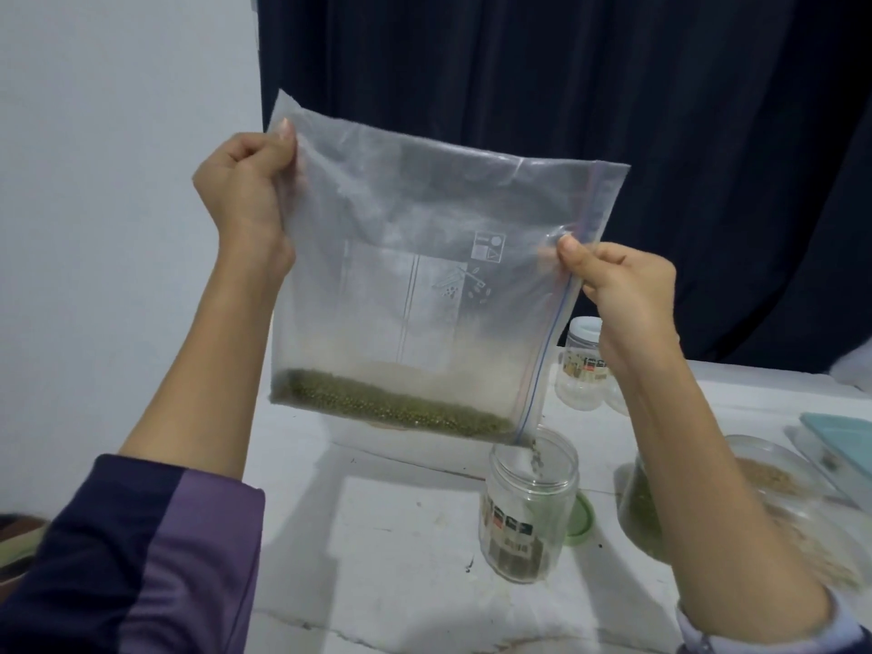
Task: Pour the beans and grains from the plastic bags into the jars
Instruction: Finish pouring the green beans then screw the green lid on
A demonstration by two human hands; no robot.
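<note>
I hold a clear zip plastic bag (424, 257) turned on its side above the table. My left hand (245, 181) pinches its upper left corner. My right hand (618, 285) pinches the zip edge on the right. Green beans (391, 405) lie along the bag's lowest edge, and a thin stream falls from the lower right corner into an open clear jar (528, 507) standing upright below. A shallow layer of beans lies in the jar's bottom.
A green lid (581, 519) lies just behind the open jar. A second, white-lidded jar (582, 365) stands further back. At the right are a bag of green beans (641, 507), bags of pale grain (764, 474) and a teal object (844, 436). The white table (401, 535) meets a dark curtain behind.
</note>
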